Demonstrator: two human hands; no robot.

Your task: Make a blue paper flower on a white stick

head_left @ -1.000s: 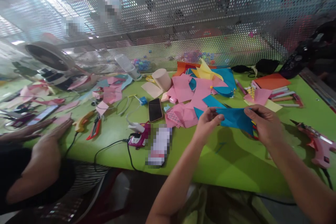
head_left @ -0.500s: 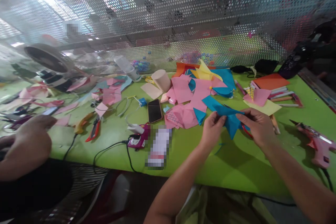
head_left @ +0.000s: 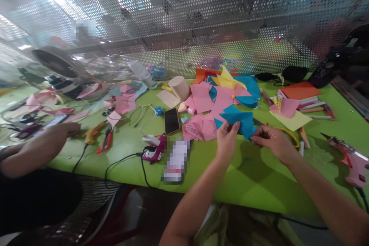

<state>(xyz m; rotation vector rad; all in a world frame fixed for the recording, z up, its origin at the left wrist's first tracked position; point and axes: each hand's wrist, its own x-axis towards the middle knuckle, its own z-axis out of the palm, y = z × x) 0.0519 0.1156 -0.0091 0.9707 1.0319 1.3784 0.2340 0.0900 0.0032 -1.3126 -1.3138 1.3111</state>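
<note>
My left hand is closed on a piece of blue paper, thumb on top, raised a little above the table. At the lower right corner of that same piece, my right hand pinches with thumb and fingertips. The paper has angular, pointed edges. Beyond it lies a heap of cut pink paper. A yellow ring-like item, partly hidden, is just past my right hand.
A pink glue gun lies at right, with its cord over the edge. Phones, including a black one, a purple device, red-handled pliers and a yellow glue gun lie leftward. A co-worker's arm reaches in.
The blue paper has been turned and now shows a broader face. My right hand has shifted from its upper right edge to its lower corner. The co-worker's hand has moved right.
</note>
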